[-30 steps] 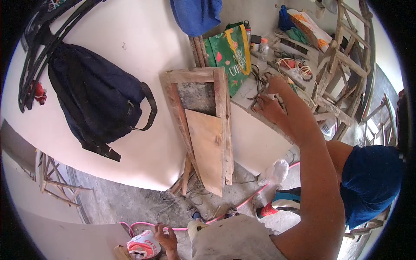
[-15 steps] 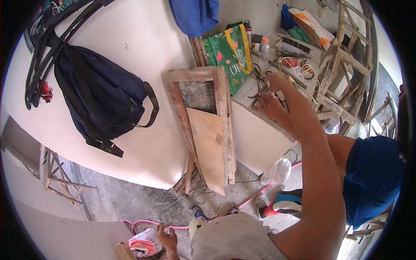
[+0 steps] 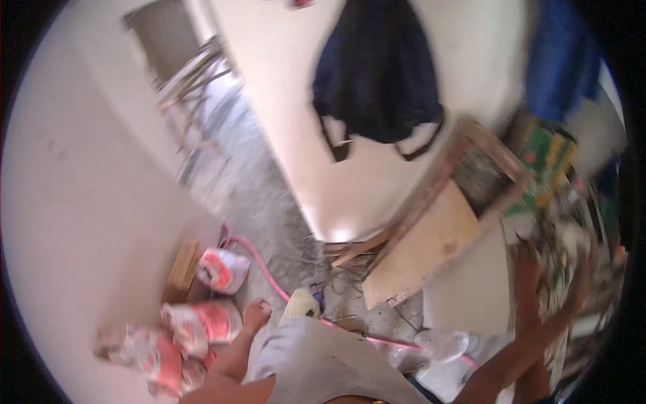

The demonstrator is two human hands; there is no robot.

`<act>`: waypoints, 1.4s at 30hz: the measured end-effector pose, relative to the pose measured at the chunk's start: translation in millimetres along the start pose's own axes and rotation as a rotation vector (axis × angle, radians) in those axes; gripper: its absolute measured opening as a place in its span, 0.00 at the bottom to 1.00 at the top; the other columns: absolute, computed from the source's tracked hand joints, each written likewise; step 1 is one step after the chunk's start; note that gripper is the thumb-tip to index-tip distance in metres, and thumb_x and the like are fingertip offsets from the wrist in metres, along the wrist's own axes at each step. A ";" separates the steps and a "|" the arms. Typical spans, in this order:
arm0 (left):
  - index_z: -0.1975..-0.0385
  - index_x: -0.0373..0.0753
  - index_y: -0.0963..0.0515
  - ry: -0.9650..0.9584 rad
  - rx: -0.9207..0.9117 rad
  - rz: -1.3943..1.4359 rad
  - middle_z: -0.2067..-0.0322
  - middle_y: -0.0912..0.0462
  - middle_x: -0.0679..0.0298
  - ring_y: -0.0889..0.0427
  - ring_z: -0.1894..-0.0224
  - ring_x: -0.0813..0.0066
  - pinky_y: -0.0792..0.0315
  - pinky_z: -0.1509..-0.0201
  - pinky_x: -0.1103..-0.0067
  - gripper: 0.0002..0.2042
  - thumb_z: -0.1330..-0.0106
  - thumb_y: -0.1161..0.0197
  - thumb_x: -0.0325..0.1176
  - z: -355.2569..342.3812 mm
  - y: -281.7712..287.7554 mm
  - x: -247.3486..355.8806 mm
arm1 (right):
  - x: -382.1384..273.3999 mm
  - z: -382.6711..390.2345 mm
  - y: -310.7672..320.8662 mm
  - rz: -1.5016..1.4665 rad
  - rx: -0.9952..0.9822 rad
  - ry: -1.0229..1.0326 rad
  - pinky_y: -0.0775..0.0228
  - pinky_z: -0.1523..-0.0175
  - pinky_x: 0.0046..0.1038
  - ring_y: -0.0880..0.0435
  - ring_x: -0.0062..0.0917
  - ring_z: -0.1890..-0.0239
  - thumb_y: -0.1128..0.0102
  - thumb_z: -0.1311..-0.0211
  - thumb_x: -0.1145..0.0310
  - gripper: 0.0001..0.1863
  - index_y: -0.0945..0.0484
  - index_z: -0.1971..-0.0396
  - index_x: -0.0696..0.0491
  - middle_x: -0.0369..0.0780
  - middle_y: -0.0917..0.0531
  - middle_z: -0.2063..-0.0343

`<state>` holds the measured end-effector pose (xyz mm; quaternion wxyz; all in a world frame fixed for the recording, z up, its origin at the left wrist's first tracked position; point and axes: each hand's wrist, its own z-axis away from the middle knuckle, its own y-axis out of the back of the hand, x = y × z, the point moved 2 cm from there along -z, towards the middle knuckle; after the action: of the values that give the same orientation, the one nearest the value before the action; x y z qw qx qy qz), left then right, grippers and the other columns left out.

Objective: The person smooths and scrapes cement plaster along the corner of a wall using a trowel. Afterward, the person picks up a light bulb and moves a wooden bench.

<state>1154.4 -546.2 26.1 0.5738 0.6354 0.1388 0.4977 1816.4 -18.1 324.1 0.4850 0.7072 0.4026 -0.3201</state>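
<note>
My left hand [image 3: 257,314] hangs low beside my light trousers, its fingers loose with nothing seen in them. Close to it lie red-and-white plastic sacks [image 3: 225,320], not touching it as far as I can see. My right arm reaches up at the right edge, and my right hand [image 3: 584,259] is smeared by motion over a cluttered work surface. What it holds, if anything, is too blurred to make out. A second bare arm, apparently another person's, crosses behind mine, with that person's hand [image 3: 525,259] next to the pale panel [image 3: 471,286].
A wooden frame with a board [image 3: 431,242] leans against the white wall. Above it hang a dark backpack [image 3: 377,74] and blue cloth [image 3: 562,60]. A pink hose [image 3: 259,259] crosses the grey floor. A green-and-yellow bag [image 3: 548,161] stands right; a wooden block [image 3: 180,269] sits left.
The view has swung left and down, so the backpack and wooden frame now sit farther right. More sacks show by my left hand. The other person's blue clothing is out of sight.
</note>
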 end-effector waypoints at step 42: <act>0.61 0.37 0.29 -0.310 0.436 -0.808 0.54 0.28 0.53 0.32 0.47 0.56 0.37 0.41 0.58 0.17 0.50 0.46 0.38 -578.0 487.1 -357.5 | -201.1 254.8 -1072.7 0.000 -0.892 -1.134 0.28 0.70 0.39 0.27 0.37 0.72 0.42 0.52 0.59 0.25 0.29 0.53 0.54 0.46 0.25 0.65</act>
<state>337.8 -619.3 190.5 0.5885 0.7029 0.3884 0.0939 761.9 -90.5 -48.4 0.8620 0.1669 0.1810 -0.4432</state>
